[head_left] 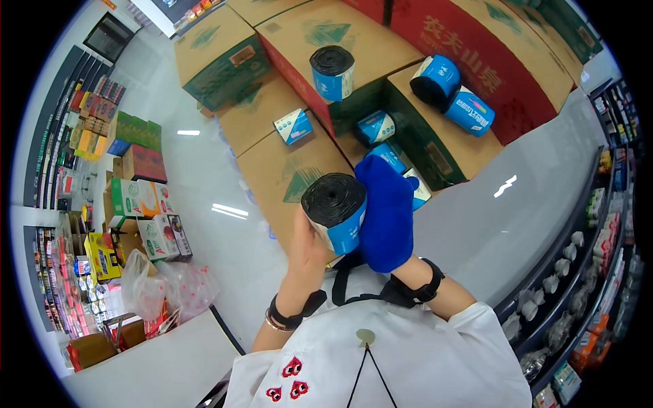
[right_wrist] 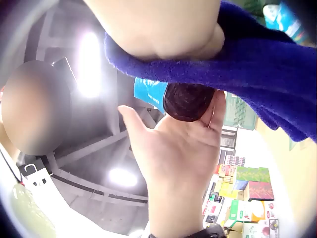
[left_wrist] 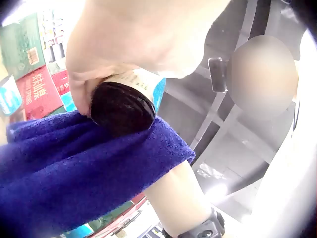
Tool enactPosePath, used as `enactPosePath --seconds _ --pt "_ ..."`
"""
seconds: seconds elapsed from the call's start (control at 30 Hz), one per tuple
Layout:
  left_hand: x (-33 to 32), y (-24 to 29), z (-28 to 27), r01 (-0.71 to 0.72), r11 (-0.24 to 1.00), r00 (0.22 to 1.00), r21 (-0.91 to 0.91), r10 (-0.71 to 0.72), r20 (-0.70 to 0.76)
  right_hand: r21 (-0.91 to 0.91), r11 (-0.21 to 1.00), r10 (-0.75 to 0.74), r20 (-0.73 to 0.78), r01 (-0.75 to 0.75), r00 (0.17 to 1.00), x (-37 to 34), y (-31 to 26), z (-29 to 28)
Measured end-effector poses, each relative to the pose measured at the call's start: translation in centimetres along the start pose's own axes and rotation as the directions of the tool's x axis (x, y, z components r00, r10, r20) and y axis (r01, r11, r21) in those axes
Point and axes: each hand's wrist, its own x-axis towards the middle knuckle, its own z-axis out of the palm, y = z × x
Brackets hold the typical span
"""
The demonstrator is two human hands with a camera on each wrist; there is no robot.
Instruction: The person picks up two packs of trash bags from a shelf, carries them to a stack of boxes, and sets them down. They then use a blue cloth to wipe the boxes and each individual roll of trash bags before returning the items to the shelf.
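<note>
In the head view, a roll of black garbage bags (head_left: 333, 204) with a blue and white label is held up in front of the chest, its black coiled end facing up. My left hand (head_left: 307, 253) holds it from the left side, and in the left wrist view its fingers (left_wrist: 81, 94) bend round the roll. A blue cloth (head_left: 386, 214) lies against the roll's right side. My right hand (right_wrist: 168, 29) holds this cloth, with its fingers hidden beneath the folds.
Cardboard cartons (head_left: 279, 170) stand ahead at several heights. One similar roll (head_left: 333, 73) stands upright on a carton; another roll (head_left: 469, 112) lies on the right carton. A small blue and white box (head_left: 292, 126) rests left. Shelves (head_left: 585, 272) run along the right; plastic bags (head_left: 163, 282) are at left.
</note>
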Motion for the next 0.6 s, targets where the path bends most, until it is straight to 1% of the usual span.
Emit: enactPosePath --seconds 0.03,0.07,0.1,0.13,0.17,0.2,0.23,0.3,0.33,0.37,0.4,0.43,0.47,0.5,0.53,0.57,0.6 --pt "-0.3 0.0 0.1 -0.092 0.978 0.995 0.189 0.097 -0.016 0.003 1.000 0.000 0.002 0.000 1.000 -0.1 -0.1 -0.1" --pt "-0.5 0.0 0.1 -0.175 0.912 0.981 0.370 0.193 -0.012 0.150 0.981 0.100 0.134 -0.120 0.986 -0.1 -0.2 -0.3" --pt "-0.8 -0.2 -0.1 -0.173 0.912 0.981 0.371 0.192 -0.013 0.275 0.928 0.176 0.275 -0.253 0.945 -0.2 -0.2 -0.6" --pt "-1.1 -0.4 -0.7 -0.030 0.969 0.997 0.247 0.046 -0.060 0.275 0.927 0.178 0.276 -0.255 0.944 -0.4 0.2 -0.9" --pt "-1.2 -0.5 -1.2 0.115 0.987 0.991 0.114 -0.105 -0.086 0.276 0.933 0.119 0.369 -0.231 0.922 -0.5 0.7 -1.4" --pt "-1.1 0.4 -1.3 0.212 0.977 0.969 0.000 -0.210 -0.127 0.280 0.937 0.062 0.455 -0.208 0.888 -0.6 0.9 -1.6" --pt "-0.8 0.5 -1.5 0.212 0.977 0.970 0.000 -0.211 -0.123 0.278 0.937 0.065 0.453 -0.210 0.889 -0.4 0.7 -1.6" --pt "0.4 0.7 -1.7 0.040 0.970 0.999 -0.241 -0.036 0.020 0.491 0.792 0.170 0.392 -0.362 0.904 0.3 0.0 -1.5" --pt "0.9 1.8 -1.0 0.102 0.953 0.994 -0.285 -0.087 0.063 0.493 0.792 0.169 0.392 -0.361 0.905 0.4 0.4 -1.3" --pt "1.1 1.2 -0.6 0.089 0.963 0.994 -0.254 -0.069 0.085 0.535 0.790 0.089 0.382 -0.299 0.920 0.5 1.3 -1.0" --pt "1.4 -1.1 -1.4 -0.120 0.993 0.987 -0.007 0.120 0.108 0.576 0.783 0.008 0.369 -0.235 0.929 0.6 1.7 -0.8" --pt "2.5 -1.6 -1.7 -0.326 0.917 0.941 0.231 0.290 0.176 0.576 0.783 0.006 0.370 -0.235 0.929 0.7 1.5 -0.8" --pt "2.6 -1.0 -2.4 -0.490 0.710 0.872 0.506 0.382 0.308 0.585 0.769 0.004 0.399 -0.258 0.917 0.9 1.1 -0.9" --pt "2.6 -1.1 -1.8 -0.492 0.711 0.870 0.503 0.384 0.309 0.591 0.757 0.002 0.426 -0.280 0.905 1.3 0.7 -1.2" --pt "2.2 -1.3 -0.9 -0.299 0.919 0.954 0.256 0.280 0.109 0.450 0.881 -0.055 0.403 -0.145 0.913 2.2 0.3 -1.6" --pt "2.1 -1.4 -0.4 -0.102 0.993 0.994 -0.054 0.099 -0.047 0.448 0.882 -0.052 0.402 -0.147 0.914 2.4 0.5 -1.7" --pt "2.4 -2.1 -0.7 -0.176 0.983 0.983 -0.041 0.174 -0.061 0.397 0.903 -0.031 0.442 -0.165 0.896 2.5 0.6 -1.9"
